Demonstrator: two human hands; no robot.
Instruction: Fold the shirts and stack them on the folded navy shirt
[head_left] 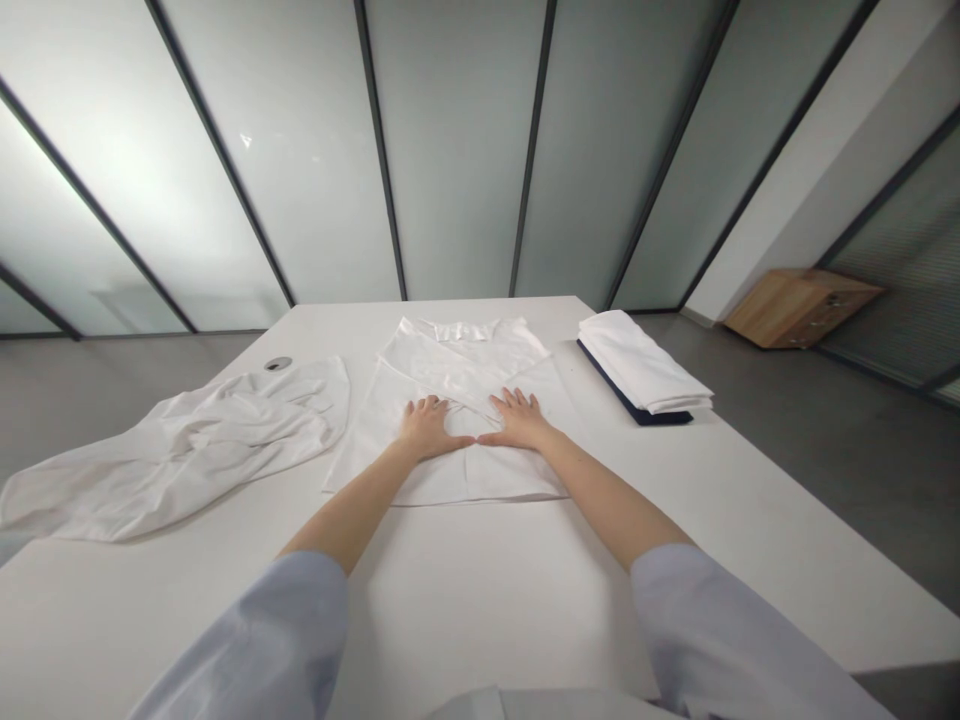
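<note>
Spread out on the table before me is a white garment (435, 485) that looks like a shirt, its neck end pointing away and its sleeves folded across the front. My left hand (429, 428) presses down on its middle with the fingers spread. Beside it, my right hand (519, 420) lies flat on the same cloth, also with spread fingers. The two thumbs point inward and meet or nearly meet at the centre. Neither hand grips anything. Part of the garment is hidden under the palms.
A crumpled white garment (217, 440) hangs over the table's left edge. Folded white cloth (641, 360) lies on a dark navy piece (660, 417) at the right. A round grommet (278, 364) sits in the white table (480, 590). A wooden cabinet (787, 308) stands on the floor beyond.
</note>
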